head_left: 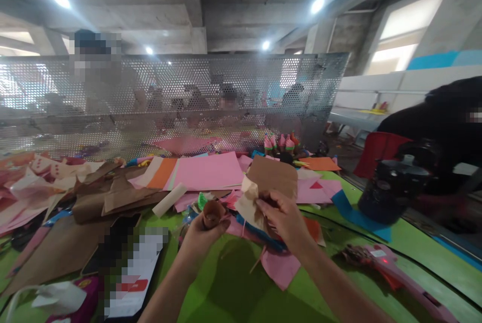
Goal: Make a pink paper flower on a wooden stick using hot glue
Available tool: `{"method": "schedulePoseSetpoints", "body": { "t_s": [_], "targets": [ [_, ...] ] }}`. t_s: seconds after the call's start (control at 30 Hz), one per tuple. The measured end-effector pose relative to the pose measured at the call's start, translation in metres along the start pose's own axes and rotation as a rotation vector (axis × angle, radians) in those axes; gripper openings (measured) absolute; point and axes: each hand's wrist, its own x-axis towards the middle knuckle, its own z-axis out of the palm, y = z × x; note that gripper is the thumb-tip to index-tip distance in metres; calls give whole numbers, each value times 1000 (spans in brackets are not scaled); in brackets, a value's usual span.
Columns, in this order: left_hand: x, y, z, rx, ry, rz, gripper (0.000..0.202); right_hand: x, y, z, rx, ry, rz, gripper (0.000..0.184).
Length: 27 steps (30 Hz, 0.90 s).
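Note:
My left hand (203, 235) is closed around a small rolled tube of brown paper (213, 212), held upright above the green table (233, 283). My right hand (285, 220) pinches a crumpled cream paper piece (249, 203) just to the right of the tube. Both hands hover over a pile of pink paper scraps (280, 267) and a thin wooden stick (259, 261).
Pink sheets (209, 171), an orange sheet (162, 172) and brown paper (113, 197) litter the table. A pink glue gun (384, 257) lies at the right. A perforated metal screen (169, 102) stands behind. Another person in black (433, 127) sits at the right beside a dark jug (395, 190).

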Motion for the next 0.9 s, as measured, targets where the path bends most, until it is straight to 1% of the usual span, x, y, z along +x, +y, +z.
{"method": "schedulePoseSetpoints", "body": {
  "t_s": [0.03, 0.13, 0.2, 0.3, 0.4, 0.47, 0.53, 0.63, 0.7, 0.73, 0.83, 0.87, 0.9],
  "targets": [
    [-3, 3, 2, -2, -24, 0, 39, -3, -2, 3, 80, -23, 27, 26],
    [-11, 11, 10, -45, -177, -19, 30, -11, -8, 14, 296, -97, 98, 30],
    [-14, 13, 16, -107, -200, -24, 28, -15, -11, 21, 384, -119, 117, 29],
    [-15, 11, 19, -162, -161, -53, 32, -16, -10, 26, 412, -93, 90, 23],
    [-15, 7, 18, -157, -159, -95, 32, -17, -5, 26, 299, -23, -26, 14],
    [-14, 5, 17, -157, -150, -93, 33, -18, -2, 24, 203, -13, -104, 16],
    [-14, 4, 17, -161, -95, -58, 34, -19, -2, 23, 158, -52, -133, 23],
    [-11, 5, 17, -161, 5, -18, 30, -21, -5, 21, 201, -119, -88, 24],
    [-7, 4, 15, -161, 38, -33, 28, -21, -9, 20, 295, -177, -19, 26],
    [-5, 4, 13, -163, 53, -42, 27, -21, -10, 19, 336, -212, 10, 30],
    [-1, 1, 10, -171, 60, -68, 29, -18, -10, 19, 396, -288, 40, 46],
    [0, 1, 10, -168, 44, -74, 29, -18, -9, 20, 400, -295, 41, 47],
    [-1, 1, 11, -159, 23, -78, 29, -17, -7, 22, 402, -293, 48, 44]
  ]
}}
